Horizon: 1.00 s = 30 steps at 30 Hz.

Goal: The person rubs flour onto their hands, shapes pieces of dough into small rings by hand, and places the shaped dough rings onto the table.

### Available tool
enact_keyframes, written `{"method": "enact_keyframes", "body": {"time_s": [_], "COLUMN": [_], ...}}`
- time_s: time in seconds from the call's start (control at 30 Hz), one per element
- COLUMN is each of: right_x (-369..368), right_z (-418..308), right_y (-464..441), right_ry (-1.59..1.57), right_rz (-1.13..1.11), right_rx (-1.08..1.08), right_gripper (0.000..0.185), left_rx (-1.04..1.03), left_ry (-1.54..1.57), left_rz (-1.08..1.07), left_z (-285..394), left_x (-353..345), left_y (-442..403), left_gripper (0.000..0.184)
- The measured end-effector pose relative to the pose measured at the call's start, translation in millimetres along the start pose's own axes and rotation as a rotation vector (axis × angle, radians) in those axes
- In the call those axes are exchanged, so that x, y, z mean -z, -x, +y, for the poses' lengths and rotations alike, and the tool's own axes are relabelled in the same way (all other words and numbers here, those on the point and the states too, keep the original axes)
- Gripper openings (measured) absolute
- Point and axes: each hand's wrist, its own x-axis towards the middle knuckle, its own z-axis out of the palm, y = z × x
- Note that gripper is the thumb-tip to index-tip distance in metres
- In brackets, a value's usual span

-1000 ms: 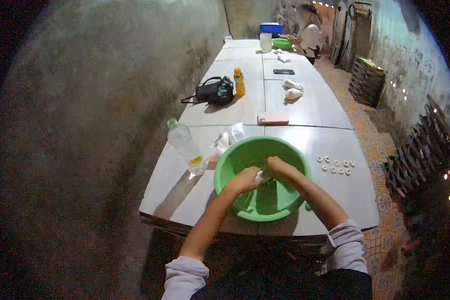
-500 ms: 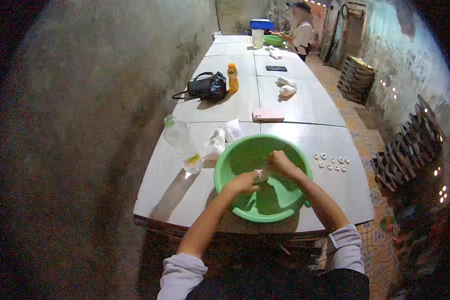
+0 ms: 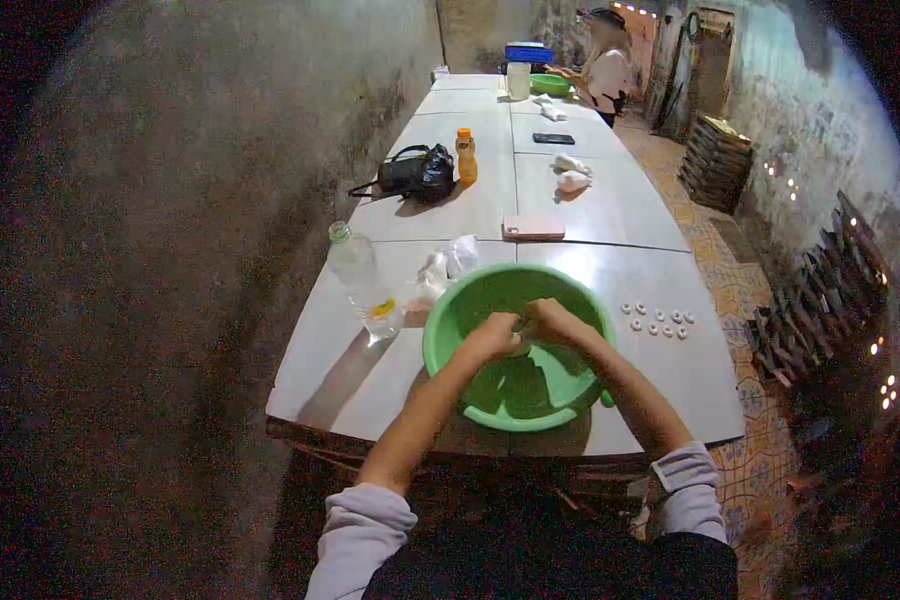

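Observation:
A green plastic basin stands at the near end of the white table. Over its inside, my left hand and my right hand meet, fingers closed and fingertips close together. Whatever lies between them is too small and too hidden to name. To the right of the basin, several small white rings lie in two rough rows. Left of it are crumpled white plastic bags and a clear plastic bottle with a yellow label.
Beyond the basin lie a pink phone, a black bag, an orange-capped bottle, white bundles and a dark phone. A person works at a green bowl at the far end. Stacked slats line the right wall.
My left hand has moved up and right to meet my right hand, which has shifted slightly left. The whitish bit seen at my left fingertips is now hidden. The view has shifted a little.

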Motion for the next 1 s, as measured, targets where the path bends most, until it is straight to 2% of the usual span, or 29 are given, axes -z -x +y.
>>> {"method": "enact_keyframes", "body": {"time_s": [0.1, 0.17, 0.2, 0.27, 0.37, 0.57, 0.67, 0.73, 0.77, 0.83, 0.93, 1.0], "right_x": [-5, -18, -14, -3, -9, 9, 20, 26, 30, 29, 16, 12], "right_z": [5, 21, 18, 13, 26, 1, -8, -12, -13, -6, 13, 18], "right_y": [2, -1, -1, -3, -10, -1, -1, 0, 1, 3, 5, 6], "right_ry": [-0.093, -0.071, -0.073, -0.145, -0.092, -0.166, -0.15, -0.135, -0.093, -0.049, -0.152, -0.218], "right_rz": [0.031, 0.172, 0.172, 0.017, 0.104, 0.031, -0.018, 0.01, 0.009, 0.01, 0.038, -0.018], "right_rx": [0.011, 0.146, 0.145, -0.044, 0.059, -0.022, -0.075, -0.116, -0.076, -0.038, 0.014, -0.113], "right_gripper": [0.015, 0.014, 0.014, 0.014, 0.013, 0.016, 0.017, 0.017, 0.017, 0.017, 0.019, 0.023], "left_rx": [0.07, 0.096, 0.125, 0.121, 0.067, 0.155, 0.118, 0.005, 0.001, 0.17, 0.199, 0.162], "left_ry": [-0.073, -0.02, 0.038, 0.078, 0.006, -0.01, 0.01, -0.025, -0.024, -0.132, -0.246, -0.234], "left_rz": [-0.143, -0.145, -0.142, -0.127, -0.099, -0.005, 0.073, 0.281, 0.279, -0.065, -0.168, -0.126], "left_z": [-18, -7, -6, -9, -14, -11, -16, -13, -13, 9, 2, -3], "left_x": [-19, -8, -7, -6, -8, -11, -19, -21, -20, -1, -7, -9], "left_y": [-6, 0, 2, 3, 0, 2, 0, -1, -3, -3, -6, -3], "left_gripper": [0.034, 0.035, 0.035, 0.035, 0.035, 0.031, 0.029, 0.027, 0.027, 0.026, 0.029, 0.033]}}
